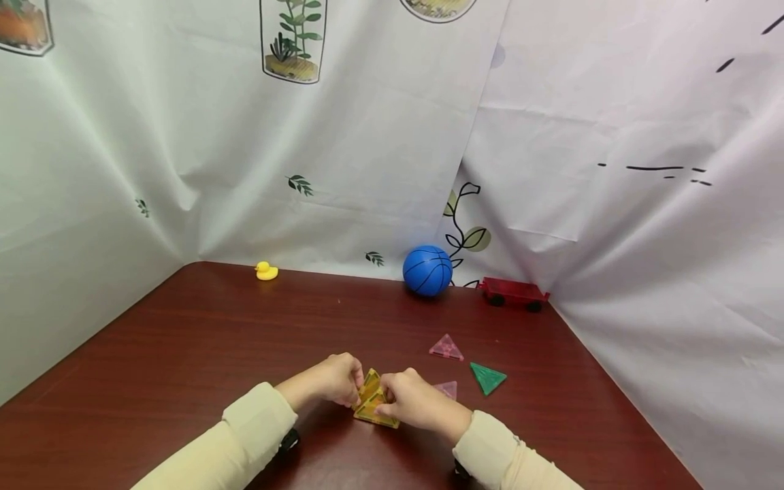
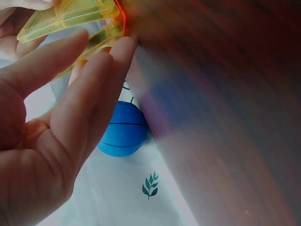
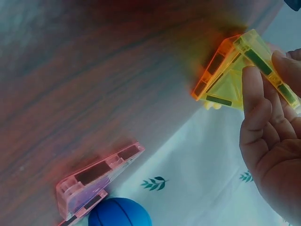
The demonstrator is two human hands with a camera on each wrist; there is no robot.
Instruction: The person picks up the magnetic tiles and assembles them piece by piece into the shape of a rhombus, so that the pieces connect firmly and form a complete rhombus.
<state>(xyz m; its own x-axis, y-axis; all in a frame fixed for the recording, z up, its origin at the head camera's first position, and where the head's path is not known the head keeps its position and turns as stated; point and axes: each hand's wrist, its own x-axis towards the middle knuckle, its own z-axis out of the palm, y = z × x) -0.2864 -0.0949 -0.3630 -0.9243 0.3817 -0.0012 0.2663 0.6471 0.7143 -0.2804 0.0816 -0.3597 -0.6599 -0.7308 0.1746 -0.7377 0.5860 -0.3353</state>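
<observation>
Two translucent yellow triangular magnetic tiles stand leaning together on the table. The front tile (image 1: 375, 413) is pinched between thumb and fingers of my right hand (image 1: 416, 403). My left hand (image 1: 335, 380) holds the rear tile (image 1: 369, 386) at its left side, thumb and fingertips on either side of its edge. In the right wrist view an orange-looking tile edge (image 3: 215, 69) lies along the tabletop under the yellow ones. The fingers cover parts of both tiles.
Right of the hands lie a pink triangle tile (image 1: 447, 348), a second pink tile (image 1: 448, 389) partly behind the right hand, and a green triangle (image 1: 488, 378). Along the back are a yellow duck (image 1: 266, 271), a blue ball (image 1: 427, 271) and a red wheeled base (image 1: 514, 292) before the cloth.
</observation>
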